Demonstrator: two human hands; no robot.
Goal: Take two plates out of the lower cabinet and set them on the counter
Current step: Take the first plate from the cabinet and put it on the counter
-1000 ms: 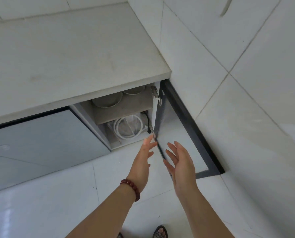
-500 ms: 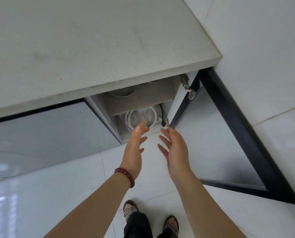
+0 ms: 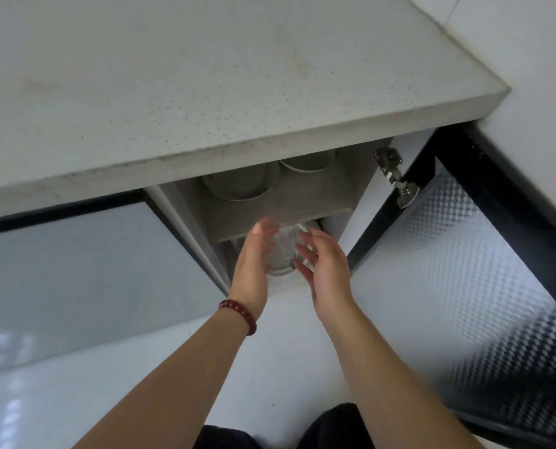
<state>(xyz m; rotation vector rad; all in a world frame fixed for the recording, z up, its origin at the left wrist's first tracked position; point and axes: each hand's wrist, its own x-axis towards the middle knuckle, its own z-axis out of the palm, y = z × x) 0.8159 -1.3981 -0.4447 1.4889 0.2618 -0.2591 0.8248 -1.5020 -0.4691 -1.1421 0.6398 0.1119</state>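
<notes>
Plates (image 3: pixel 281 254): clear glass stack, sitting on the lower cabinet (image 3: pixel 302 286) floor beneath the inner shelf (image 3: pixel 279 218), partly blurred and half hidden by my hands; count not readable.

Nearest item: dark trouser knees (image 3: pixel 328 429) at the bottom edge, over white floor tiles (image 3: pixel 286 345).

Forearms: both are reaching forward; a red bead bracelet (image 3: pixel 239 314) is circling the left wrist.

Left hand (image 3: pixel 252 264): grip open, palm facing inward, fingers extended at the left edge of the stack; contact not discernible.

Right hand (image 3: pixel 325 270): grip open, fingers spread, palm facing the left hand, at the right edge of the stack; holding nothing.

Cabinet door (image 3: pixel 464 270): standing open to the right, patterned glass in a black frame, metal hinge (image 3: pixel 396 179) showing.

Shelf above: two pale round bowls (image 3: pixel 241 186) are sitting on it.

Worktop (image 3: pixel 205 76): speckled pale slab overhanging the opening, bare where visible.

Handling judgement: glass is looking stiff, smooth, slippery, breakable and moderately heavy as a pair. I am planning to take hold at opposite rims, thumbs over, fingers under, and to draw out low so the rims are clearing the shelf edge and the worktop overhang.
</notes>
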